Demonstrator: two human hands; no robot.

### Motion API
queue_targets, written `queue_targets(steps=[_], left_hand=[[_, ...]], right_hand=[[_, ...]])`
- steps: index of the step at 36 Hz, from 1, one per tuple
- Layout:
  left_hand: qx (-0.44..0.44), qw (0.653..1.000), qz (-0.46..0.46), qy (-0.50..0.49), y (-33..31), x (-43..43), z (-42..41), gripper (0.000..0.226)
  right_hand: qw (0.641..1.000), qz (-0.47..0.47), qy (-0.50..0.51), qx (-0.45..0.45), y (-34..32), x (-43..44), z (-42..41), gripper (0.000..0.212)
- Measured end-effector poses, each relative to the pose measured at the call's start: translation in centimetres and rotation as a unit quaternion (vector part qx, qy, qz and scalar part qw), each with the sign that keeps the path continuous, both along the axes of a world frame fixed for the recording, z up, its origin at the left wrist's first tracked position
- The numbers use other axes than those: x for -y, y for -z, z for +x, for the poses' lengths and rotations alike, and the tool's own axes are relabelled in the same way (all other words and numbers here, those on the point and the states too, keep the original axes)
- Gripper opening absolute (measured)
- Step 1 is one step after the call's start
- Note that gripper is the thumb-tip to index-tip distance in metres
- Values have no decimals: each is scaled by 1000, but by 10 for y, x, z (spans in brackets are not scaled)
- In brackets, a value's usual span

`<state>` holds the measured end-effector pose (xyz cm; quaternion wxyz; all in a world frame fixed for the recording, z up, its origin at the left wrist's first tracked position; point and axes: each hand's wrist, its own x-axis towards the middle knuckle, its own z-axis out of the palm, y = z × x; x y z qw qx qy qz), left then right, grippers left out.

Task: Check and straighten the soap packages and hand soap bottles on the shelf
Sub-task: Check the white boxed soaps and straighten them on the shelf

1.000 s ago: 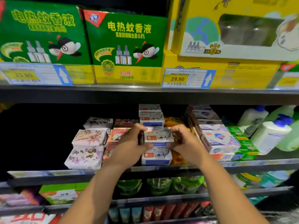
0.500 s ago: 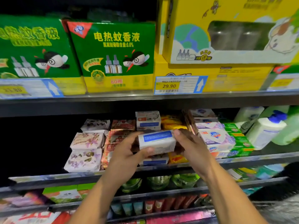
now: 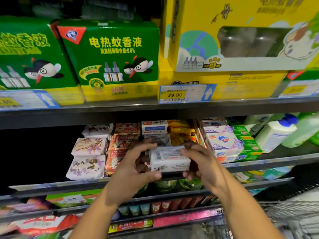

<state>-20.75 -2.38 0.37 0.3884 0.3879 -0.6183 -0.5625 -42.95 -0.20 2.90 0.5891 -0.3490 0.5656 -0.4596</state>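
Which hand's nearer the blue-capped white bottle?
Right. The right hand grips the soap box at its right end, below-left of the bottle; the left hand holds its left end, farther off.

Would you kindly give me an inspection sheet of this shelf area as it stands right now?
Surface: middle shelf, stocked, front rail visible.
Job's things: white soap box held before its stack, barcode side up; floral soap packages stacked at left; blue-capped hand soap bottle at right.
Clutter: nothing seen.
Grippers: left hand and right hand each grip one end of the soap box.
Cables: nothing seen.
Surroundings: green mosquito-liquid boxes and a yellow box on the shelf above; price tag 29.90.
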Motion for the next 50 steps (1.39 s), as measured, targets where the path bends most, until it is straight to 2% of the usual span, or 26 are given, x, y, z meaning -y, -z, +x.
queue_targets(steps=[3,6,8,9,13,17,19,21,24,26,28,30,31,33,35,37,40,43,45,47,50], left_hand=[[69,994,-85,15,-2,-1,2,63],[147,978,-141,-47,-7,-1,0,60],[177,970,-147,-75,-7,-1,-1,59],[167,973,-137,-76,-5,-1,-1,56],[-4,996,-42,-76,-7,-10,-7,38],[-58,991,18,-119,-13,-14,-13,35],[-56,989,40,-131,-12,-13,-14,38],[-52,988,55,-138,-11,-12,-15,39],[-90,983,75,-140,-10,-13,-15,39],[-87,989,58,-107,-10,-12,-11,43],[-76,995,54,-36,-9,-12,-3,57],[-77,993,76,43,-6,-11,6,85],[-58,993,71,70,-6,-10,9,96],[28,996,16,78,-9,-10,11,104],[112,992,-56,22,-16,-12,9,99],[105,988,-115,-20,-16,-11,9,88],[89,984,-151,-29,-11,-6,11,61],[92,987,-116,-64,-7,-4,12,56],[60,994,-76,-58,-8,-5,12,49],[24,996,-56,-58,-12,-7,11,41],[-13,996,-61,-69,-22,-9,9,44]], right_hand=[[1000,15,-11,-2,-2,-2,1,23],[999,19,-38,-21,-6,-5,0,25],[997,21,-58,-45,-9,-7,0,34],[996,17,-65,-58,-9,-7,-1,41],[989,-19,-67,-132,-11,-8,-2,60],[975,-83,-103,-180,-9,-11,-6,42],[983,-100,-93,-123,-8,-11,-4,35],[988,-111,-87,-55,-8,-11,0,38],[992,-114,-52,-23,-9,-10,7,40],[994,-103,-20,6,-9,-9,10,38],[995,-86,7,40,-10,-8,13,34],[995,-70,25,71,-12,-7,14,30],[995,-62,28,78,-12,-6,14,29],[995,-47,22,91,-12,-6,13,28],[994,-29,13,109,-11,-6,14,27],[994,-14,4,108,-12,-6,16,26],[997,-10,-14,81,-16,-8,20,27],[997,-35,-43,59,-17,-8,19,37],[995,-54,-83,28,-15,-8,16,45],[989,-68,-130,-8,-12,-9,12,41],[973,-96,-179,-113,-9,-9,6,44]])
